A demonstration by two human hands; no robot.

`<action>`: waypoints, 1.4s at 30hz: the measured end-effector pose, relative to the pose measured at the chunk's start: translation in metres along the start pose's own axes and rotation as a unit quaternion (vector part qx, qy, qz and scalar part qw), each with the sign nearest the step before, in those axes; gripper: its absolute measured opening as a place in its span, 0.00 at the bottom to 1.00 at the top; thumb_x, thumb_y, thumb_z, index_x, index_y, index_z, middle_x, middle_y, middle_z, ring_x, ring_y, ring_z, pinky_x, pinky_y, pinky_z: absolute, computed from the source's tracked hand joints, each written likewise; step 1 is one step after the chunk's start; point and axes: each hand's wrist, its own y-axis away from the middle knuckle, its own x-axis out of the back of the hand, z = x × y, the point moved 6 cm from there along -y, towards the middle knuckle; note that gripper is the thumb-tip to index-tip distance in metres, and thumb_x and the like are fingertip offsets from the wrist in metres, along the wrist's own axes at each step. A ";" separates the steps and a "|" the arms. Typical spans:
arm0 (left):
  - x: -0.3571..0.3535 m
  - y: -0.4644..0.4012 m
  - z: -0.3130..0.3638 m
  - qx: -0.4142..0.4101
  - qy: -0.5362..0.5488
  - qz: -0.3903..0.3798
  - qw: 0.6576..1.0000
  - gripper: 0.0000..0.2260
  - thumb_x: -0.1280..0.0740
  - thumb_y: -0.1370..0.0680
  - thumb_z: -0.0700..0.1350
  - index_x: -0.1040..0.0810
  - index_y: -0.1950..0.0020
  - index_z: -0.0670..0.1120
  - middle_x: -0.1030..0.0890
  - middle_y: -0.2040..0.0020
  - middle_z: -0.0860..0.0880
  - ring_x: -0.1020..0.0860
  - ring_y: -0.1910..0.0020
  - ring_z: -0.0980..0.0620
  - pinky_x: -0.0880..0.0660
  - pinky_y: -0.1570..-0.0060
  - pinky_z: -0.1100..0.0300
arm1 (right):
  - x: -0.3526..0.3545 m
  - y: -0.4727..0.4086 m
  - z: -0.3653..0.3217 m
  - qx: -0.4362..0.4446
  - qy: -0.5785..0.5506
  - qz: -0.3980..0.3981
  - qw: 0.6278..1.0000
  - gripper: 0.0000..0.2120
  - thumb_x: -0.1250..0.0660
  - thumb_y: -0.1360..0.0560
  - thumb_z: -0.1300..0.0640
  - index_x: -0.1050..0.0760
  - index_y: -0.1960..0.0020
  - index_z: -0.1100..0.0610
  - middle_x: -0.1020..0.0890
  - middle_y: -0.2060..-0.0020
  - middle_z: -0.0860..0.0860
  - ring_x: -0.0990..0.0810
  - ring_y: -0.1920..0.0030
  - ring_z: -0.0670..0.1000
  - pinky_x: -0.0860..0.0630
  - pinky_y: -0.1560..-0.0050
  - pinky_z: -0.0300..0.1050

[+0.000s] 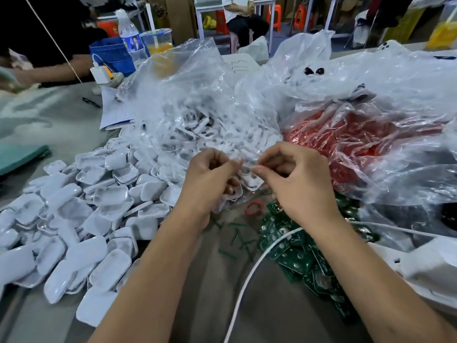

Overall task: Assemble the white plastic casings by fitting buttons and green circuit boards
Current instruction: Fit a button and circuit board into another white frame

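While both hands sit together over the middle of the tabletop [61, 125], everything else is just piles. Going from the left edge: a big heap of white casings [81, 219] spills across the near left part, mostly face down, some showing their hollow insides. Behind it, a clear bag [188, 100] holds more white parts. Left hand [207, 184] has its fingers curled, thumb and forefinger pinching a small white casing piece [243, 169], and more white plastic shows under its palm. Right hand [296, 184] meets it from the other side, fingertips pinched on the same piece, so the two hands are basically touching. What's between the fingers is too blurry to tell exactly. Just below them lies a red rubber band [253, 208] and some green strips [237, 237]. Right of that, green circuit boards [296, 258] are heaped near the front edge, with a white cable [249, 276] running across them. Behind sits a bag of red stuff [346, 142].
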 end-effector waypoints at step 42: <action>-0.007 0.003 0.018 -0.167 -0.043 -0.135 0.976 0.06 0.27 0.21 0.39 0.23 0.55 0.45 0.21 0.61 0.57 0.27 0.70 0.64 0.32 0.67 0.72 | -0.004 0.005 -0.007 0.051 -0.068 0.009 0.996 0.05 0.22 0.25 0.63 0.17 0.55 0.56 0.14 0.62 0.47 0.13 0.61 0.47 0.16 0.62 0.42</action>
